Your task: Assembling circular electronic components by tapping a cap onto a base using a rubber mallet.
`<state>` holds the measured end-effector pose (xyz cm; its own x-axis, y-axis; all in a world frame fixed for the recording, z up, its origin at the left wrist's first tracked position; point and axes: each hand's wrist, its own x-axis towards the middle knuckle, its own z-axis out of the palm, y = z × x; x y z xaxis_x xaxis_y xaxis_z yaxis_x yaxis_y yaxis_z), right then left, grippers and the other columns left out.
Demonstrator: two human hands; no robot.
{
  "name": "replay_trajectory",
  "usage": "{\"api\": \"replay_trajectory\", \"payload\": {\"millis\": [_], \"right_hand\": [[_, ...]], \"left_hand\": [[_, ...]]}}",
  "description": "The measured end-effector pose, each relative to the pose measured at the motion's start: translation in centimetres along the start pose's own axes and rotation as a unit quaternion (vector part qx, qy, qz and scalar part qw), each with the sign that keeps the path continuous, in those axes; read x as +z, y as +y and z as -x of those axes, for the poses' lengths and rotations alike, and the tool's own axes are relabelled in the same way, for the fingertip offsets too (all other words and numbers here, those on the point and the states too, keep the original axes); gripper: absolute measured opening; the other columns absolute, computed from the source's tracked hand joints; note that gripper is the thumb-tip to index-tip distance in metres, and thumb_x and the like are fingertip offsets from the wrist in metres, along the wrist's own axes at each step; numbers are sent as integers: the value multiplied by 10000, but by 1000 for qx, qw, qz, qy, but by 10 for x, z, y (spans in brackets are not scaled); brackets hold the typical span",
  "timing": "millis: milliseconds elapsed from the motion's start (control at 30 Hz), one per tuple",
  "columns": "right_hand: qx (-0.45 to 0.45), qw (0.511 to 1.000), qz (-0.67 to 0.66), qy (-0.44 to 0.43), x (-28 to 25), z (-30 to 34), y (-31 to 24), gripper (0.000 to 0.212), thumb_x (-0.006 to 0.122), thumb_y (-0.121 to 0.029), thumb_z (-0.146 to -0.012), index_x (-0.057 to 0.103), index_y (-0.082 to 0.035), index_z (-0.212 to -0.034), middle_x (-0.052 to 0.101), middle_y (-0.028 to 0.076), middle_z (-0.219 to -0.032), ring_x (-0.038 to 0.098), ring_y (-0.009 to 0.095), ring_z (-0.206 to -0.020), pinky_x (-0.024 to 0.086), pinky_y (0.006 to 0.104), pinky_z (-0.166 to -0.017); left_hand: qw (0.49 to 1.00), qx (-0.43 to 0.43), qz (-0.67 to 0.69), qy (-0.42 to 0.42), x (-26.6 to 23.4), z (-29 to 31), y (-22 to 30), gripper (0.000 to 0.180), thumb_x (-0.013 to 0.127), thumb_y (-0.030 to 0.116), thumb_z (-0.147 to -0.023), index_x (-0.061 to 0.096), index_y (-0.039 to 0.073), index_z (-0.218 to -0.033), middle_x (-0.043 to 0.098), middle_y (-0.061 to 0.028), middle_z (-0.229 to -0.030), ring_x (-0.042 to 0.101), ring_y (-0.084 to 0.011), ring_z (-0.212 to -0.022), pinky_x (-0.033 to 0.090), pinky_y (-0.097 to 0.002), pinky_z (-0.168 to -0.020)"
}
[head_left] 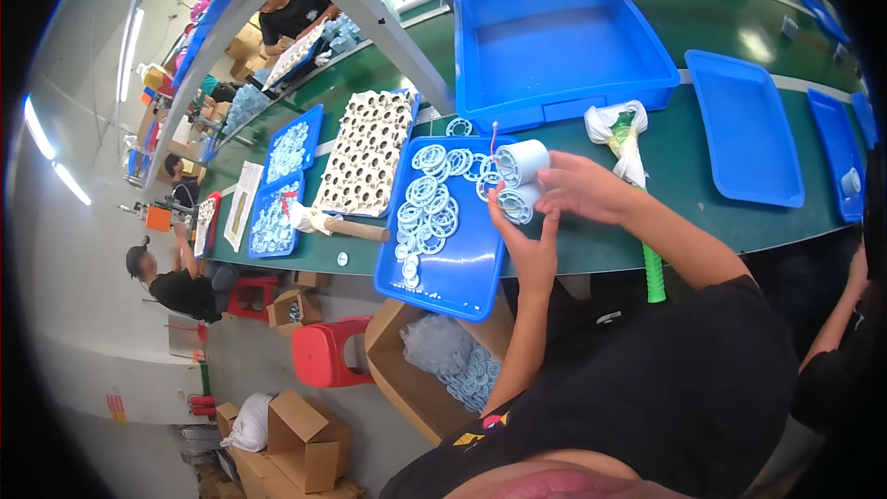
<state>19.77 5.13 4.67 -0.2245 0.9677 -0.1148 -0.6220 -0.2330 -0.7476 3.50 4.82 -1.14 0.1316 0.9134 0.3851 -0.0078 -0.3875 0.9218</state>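
Two pale-blue plastic cylinders are between my hands, above the right edge of a blue tray. The upper cylinder point(529, 162) has a thin reddish wire at its open end, and the fingers of my right hand point(587, 187) close round its right side. Just below it, touching or nearly so, is a lower cylinder point(520, 204) with a ring-like end face. My left hand point(531, 254) grips that one from below, between thumb and fingers. Pale-blue slotted rings point(430, 208) lie heaped in the blue tray point(462, 263), with small round caps near its front.
A large blue bin point(573, 97) stands behind my hands. Mallets with cloth-wrapped heads lie either side: one wooden-handled point(356, 228), one green-handled point(653, 268). A moulded pulp tray point(365, 152) is left; another blue tray point(748, 129) is right. Below are an open carton point(393, 337) and red stool point(319, 356).
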Motion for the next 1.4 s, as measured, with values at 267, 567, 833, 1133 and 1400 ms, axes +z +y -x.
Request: {"api": "replay_trajectory", "payload": {"millis": [267,567,833,1133,1400], "right_hand": [[59,997,11,51,-41,-9,11,259,658,-288,-1047,568,-98,-1200,613,41,-1077,683,154,-842,600,293,-771],[-15,974,109,200,-58,-17,11,415,603,-390,-1029,599,-6,-1184,683,121,-1043,697,235,-868,569,370,-762],[-42,967,123,220,-72,-20,21,404,610,-408,-1037,588,-10,-1100,693,150,-971,706,234,-865,592,397,-725],[-313,795,467,229,-47,-32,17,226,656,-204,-1001,654,18,-1041,667,156,-987,659,261,-869,512,373,-778],[-410,724,448,328,-12,44,-11,119,670,-106,-982,660,10,-1008,669,103,-897,656,214,-797,531,336,-736]], "left_hand": [[994,-2,-105,-31,-10,-2,-6,705,760,210,-951,420,-46,-1512,498,-231,-1487,485,-355,-1400,364,-420,-1174],[978,-31,-139,-152,-7,2,-8,959,849,257,-861,290,28,-1606,661,-224,-1291,652,-344,-1176,490,-415,-1020],[952,91,-240,-168,-4,7,-10,875,825,197,-846,367,26,-1572,623,-216,-1299,592,-397,-1185,461,-465,-1029],[940,97,-303,-125,35,11,-7,651,769,199,-904,481,-3,-1451,597,-256,-1295,559,-446,-1178,412,-511,-1028],[951,65,-272,-131,34,12,-3,672,795,198,-886,504,45,-1471,616,-184,-1185,577,-376,-1116,428,-472,-975]]}}
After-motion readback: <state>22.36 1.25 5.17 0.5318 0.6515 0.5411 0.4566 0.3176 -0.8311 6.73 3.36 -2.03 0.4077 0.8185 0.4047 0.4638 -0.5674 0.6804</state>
